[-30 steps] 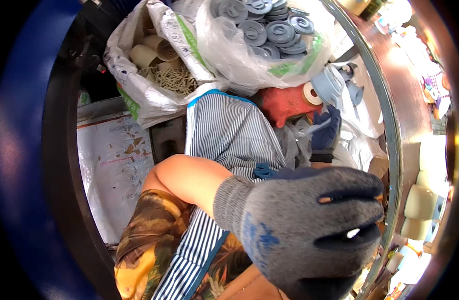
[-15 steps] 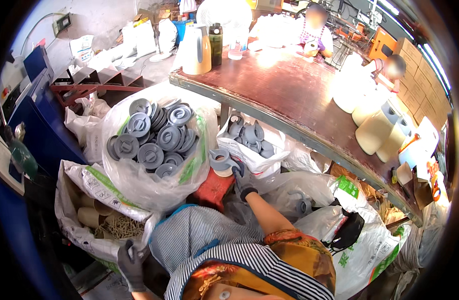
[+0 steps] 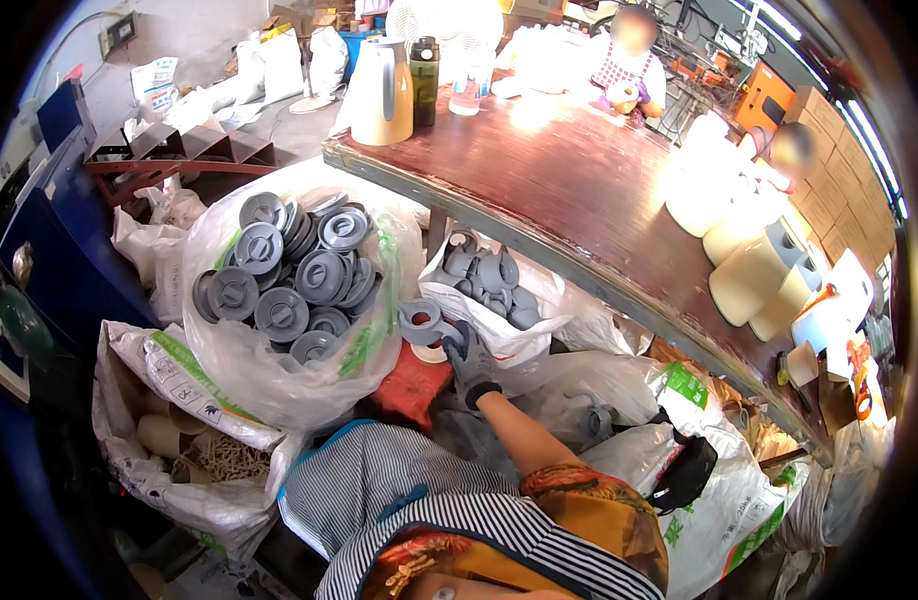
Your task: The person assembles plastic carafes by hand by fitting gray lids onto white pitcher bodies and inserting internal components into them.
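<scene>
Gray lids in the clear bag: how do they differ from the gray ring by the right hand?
The gray lids are closed discs; the gray ring has an open middle. The lids lie heaped in the clear bag; the ring is outside it, by the right hand. Both are gray.

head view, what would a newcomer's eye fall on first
Probably the heap of grey lids in the clear bag, left of centre. Next, the gloved right hand at a grey collar above the red block, near the middle. Then the brown table across the upper right, with cream jugs at its right end.
</scene>
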`<state>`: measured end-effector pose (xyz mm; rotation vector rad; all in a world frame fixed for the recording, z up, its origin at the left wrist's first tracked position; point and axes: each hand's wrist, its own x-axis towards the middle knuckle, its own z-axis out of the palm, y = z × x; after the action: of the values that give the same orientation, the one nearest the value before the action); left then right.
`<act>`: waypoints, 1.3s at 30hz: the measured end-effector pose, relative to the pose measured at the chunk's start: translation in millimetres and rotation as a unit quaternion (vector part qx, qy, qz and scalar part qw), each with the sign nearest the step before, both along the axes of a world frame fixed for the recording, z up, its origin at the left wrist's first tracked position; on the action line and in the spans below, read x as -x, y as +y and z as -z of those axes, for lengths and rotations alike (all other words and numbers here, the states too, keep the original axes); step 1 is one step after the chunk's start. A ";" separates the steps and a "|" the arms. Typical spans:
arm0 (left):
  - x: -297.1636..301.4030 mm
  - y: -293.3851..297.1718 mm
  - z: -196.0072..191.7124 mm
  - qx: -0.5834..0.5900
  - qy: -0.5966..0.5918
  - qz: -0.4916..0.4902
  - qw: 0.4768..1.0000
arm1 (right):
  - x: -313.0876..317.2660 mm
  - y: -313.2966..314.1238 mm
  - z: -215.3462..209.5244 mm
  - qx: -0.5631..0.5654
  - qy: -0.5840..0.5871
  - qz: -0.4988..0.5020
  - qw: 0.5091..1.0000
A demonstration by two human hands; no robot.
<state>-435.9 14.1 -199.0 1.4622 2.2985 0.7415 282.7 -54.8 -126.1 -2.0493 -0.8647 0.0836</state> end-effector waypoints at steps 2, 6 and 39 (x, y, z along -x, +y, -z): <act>-2.6 8.2 -5.1 0.019 0.031 -0.005 0.999 | 8.9 -0.1 -0.7 0.004 -0.058 0.019 0.998; -6.6 26.2 -5.8 0.051 0.080 -0.004 0.995 | 18.9 -8.5 -16.9 0.035 -0.084 0.024 0.996; 16.5 -134.8 -45.9 -0.034 0.118 -0.210 0.970 | 94.1 25.3 -124.2 -0.131 -0.216 -0.308 0.917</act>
<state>-452.4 -120.7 -153.1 1.1492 2.8419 0.7972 188.7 -29.5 -1.9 -1.4973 -1.6839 -0.1429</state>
